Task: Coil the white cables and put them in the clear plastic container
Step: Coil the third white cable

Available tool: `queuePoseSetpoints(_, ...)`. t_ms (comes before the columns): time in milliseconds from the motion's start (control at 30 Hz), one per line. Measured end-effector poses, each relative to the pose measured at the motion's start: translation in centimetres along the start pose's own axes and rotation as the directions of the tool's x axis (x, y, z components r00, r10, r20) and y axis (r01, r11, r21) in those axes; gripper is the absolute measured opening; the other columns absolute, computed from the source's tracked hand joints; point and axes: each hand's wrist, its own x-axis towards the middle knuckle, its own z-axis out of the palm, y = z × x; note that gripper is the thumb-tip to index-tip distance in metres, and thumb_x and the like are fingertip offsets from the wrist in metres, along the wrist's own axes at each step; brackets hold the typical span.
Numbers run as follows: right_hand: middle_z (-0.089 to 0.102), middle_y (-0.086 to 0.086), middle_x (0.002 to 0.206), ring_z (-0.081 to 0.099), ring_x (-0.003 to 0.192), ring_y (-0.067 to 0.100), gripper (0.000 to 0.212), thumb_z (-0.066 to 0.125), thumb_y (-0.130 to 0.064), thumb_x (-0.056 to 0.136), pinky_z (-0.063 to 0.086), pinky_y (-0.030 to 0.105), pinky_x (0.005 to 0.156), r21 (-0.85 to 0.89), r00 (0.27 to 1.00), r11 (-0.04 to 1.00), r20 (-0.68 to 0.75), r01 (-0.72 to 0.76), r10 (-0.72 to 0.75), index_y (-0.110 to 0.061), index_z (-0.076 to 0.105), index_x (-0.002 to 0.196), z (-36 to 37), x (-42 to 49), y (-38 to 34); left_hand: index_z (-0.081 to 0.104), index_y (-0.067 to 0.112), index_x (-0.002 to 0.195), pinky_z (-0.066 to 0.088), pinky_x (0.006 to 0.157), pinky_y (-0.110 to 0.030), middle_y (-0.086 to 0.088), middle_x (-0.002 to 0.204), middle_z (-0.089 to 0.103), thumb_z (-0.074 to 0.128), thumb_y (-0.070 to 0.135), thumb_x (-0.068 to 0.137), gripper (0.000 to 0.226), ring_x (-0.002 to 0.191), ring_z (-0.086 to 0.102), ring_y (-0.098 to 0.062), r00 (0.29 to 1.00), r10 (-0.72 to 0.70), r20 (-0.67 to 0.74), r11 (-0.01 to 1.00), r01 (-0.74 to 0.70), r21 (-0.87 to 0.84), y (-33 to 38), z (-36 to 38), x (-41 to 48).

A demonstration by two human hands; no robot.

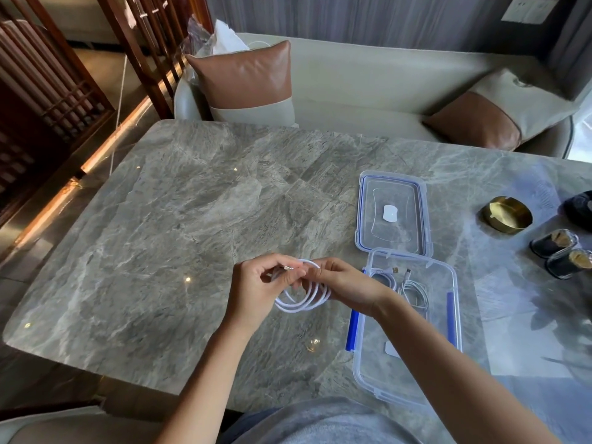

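Head view, marble table point(192, 219), sofa point(368, 81) beyond, left hand point(256, 291), right hand point(347, 288), each grip pinching cable point(304, 305)

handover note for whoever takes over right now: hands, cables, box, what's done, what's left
Left hand pinches the plug end of the white cable.
Right hand grips its loops, above the table.
Clear container is open, to the right; lid lies behind it.
Done: at least one coiled cable already inside.
To do: finish this coil, put it in the container.
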Motion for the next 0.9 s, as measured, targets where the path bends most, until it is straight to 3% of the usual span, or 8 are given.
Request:
queuePoseSetpoints(167,0.055,-0.005,0.072,0.05,0.066,0.009,0.009,0.054,-0.007,0.093,0.043,0.021,0.064,-0.17,0.985,0.975,-0.071,0.146,-0.16,-0.014,0.06,0.094,0.3,0.1,-0.8,0.073,0.028,0.074,0.054,0.064,-0.043,0.009,0.083,0.076,0.074,0.039,0.07,0.012,0.069,0.07,-0.025,0.992,0.004,-0.129,1.0,-0.001,0.026,0.1,-0.4,0.0)
queuePoseSetpoints(267,0.057,0.003,0.072,0.052,0.066,0.012,0.012,0.053,-0.001,0.092,0.045,0.025,0.064,-0.32,0.974,0.935,-0.109,0.155,-0.198,-0.011,0.058,0.09,0.4,0.2,-1.1,0.07,0.029,0.071,0.052,0.057,-0.029,0.008,0.077,0.075,0.074,0.039,0.069,0.011,0.062,0.07,-0.023,0.987,-0.024,-0.158,1.0,0.024,0.002,0.2,-0.3,-0.2)
queuePoseSetpoints(333,0.059,0.016,0.074,0.052,0.068,0.017,0.006,0.055,-0.001,0.088,0.045,0.038,0.065,-0.461,0.969,0.878,-0.13,0.13,-0.212,-0.007,0.057,0.089,0.3,0.4,-0.9,0.068,0.025,0.073,0.052,0.054,-0.024,0.008,0.078,0.075,0.073,0.034,0.071,0.011,0.058,0.069,-0.017,0.985,-0.057,-0.165,0.998,0.053,-0.028,0.1,-0.2,-0.3)
queuePoseSetpoints(467,0.063,0.022,0.079,0.053,0.069,0.028,0.011,0.053,-0.001,0.084,0.047,0.042,0.067,-0.584,0.963,0.804,-0.136,0.112,-0.233,-0.003,0.056,0.095,0.3,0.4,-0.6,0.059,0.025,0.074,0.05,0.055,-0.038,-0.006,0.081,0.072,0.063,0.044,0.077,0.02,0.055,0.066,-0.022,0.983,-0.099,-0.156,0.995,0.096,-0.026,-0.2,-0.1,-0.4)
queuePoseSetpoints(567,0.057,0.006,0.07,0.05,0.066,0.017,0.013,0.051,0.003,0.089,0.041,0.031,0.064,-0.419,0.974,0.9,-0.127,0.12,-0.189,-0.003,0.052,0.101,-0.1,0.4,-0.5,0.049,0.026,0.075,0.047,0.061,-0.048,-0.031,0.087,0.063,0.059,0.037,0.083,0.017,0.069,0.058,-0.04,0.978,-0.157,-0.137,0.988,0.154,-0.03,-0.3,0.0,-0.2)
queuePoseSetpoints(633,0.053,0.006,0.073,0.048,0.07,0.017,0.014,0.051,0.0,0.092,0.04,0.027,0.067,-0.209,0.983,0.972,-0.127,0.106,-0.134,-0.002,0.049,0.106,-0.4,0.3,-0.2,0.048,0.021,0.076,0.045,0.053,-0.036,-0.034,0.087,0.06,0.058,0.031,0.087,0.017,0.061,0.052,-0.027,0.966,-0.243,-0.084,0.969,0.239,-0.055,-0.2,-0.1,-0.1)
queuePoseSetpoints(767,0.052,0.003,0.077,0.049,0.072,0.013,0.02,0.055,-0.01,0.092,0.047,0.026,0.074,0.026,0.99,0.998,-0.126,0.064,-0.06,-0.001,0.052,0.109,-0.7,0.2,0.9,0.056,0.022,0.077,0.047,0.054,-0.019,0.006,0.061,0.058,0.055,0.03,0.089,0.014,0.056,0.051,-0.007,0.9,-0.42,0.114,0.884,0.434,-0.172,-0.2,-0.3,0.1)
queuePoseSetpoints(900,0.051,0.005,0.077,0.048,0.07,0.012,0.016,0.054,-0.01,0.092,0.047,0.022,0.069,0.059,0.982,0.996,-0.179,0.065,-0.054,-0.004,0.053,0.107,-1.2,0.2,1.5,0.054,0.015,0.085,0.051,0.062,-0.021,0.005,0.066,0.068,0.057,0.023,0.088,0.009,0.062,0.059,-0.008,0.873,-0.453,0.178,0.837,0.486,-0.253,-0.4,0.0,-0.1)
